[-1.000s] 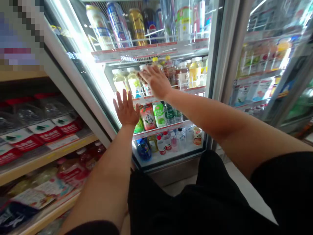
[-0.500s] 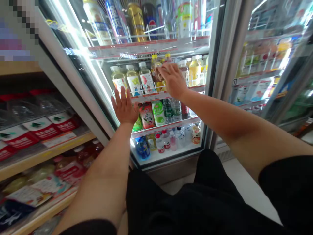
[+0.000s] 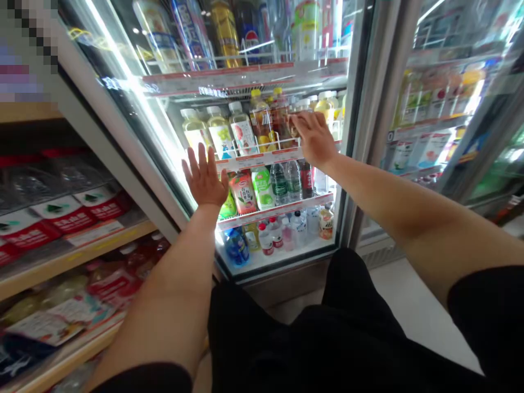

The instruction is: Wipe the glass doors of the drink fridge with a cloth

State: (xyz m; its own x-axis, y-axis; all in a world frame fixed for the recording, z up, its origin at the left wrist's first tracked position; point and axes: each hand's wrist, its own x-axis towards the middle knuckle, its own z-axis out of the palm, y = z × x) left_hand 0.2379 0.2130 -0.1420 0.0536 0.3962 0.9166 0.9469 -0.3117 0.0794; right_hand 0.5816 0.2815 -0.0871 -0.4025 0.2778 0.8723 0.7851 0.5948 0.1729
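My left hand is raised palm-forward with its fingers spread and holds nothing. It is at the lower left of the lit drinks cooler, in front of the shelf of white-capped bottles. My right hand is in front of the same shelf, farther right, its fingers stretched out to the left and partly bent. Just left of it stand yellow-capped bottles of brown drink. Nothing shows in its grasp. Whether either hand touches the glass, I cannot tell.
Large bottles fill the cooler's top shelf. Green and red bottles stand below, with small bottles on the floor level. A wooden shelf of packed goods runs along the left. Another cooler stands at the right.
My right hand has moved to the right along the shelf, uncovering the yellow-capped bottles. My left hand keeps nearly the same place and pose. The view has shifted slightly.
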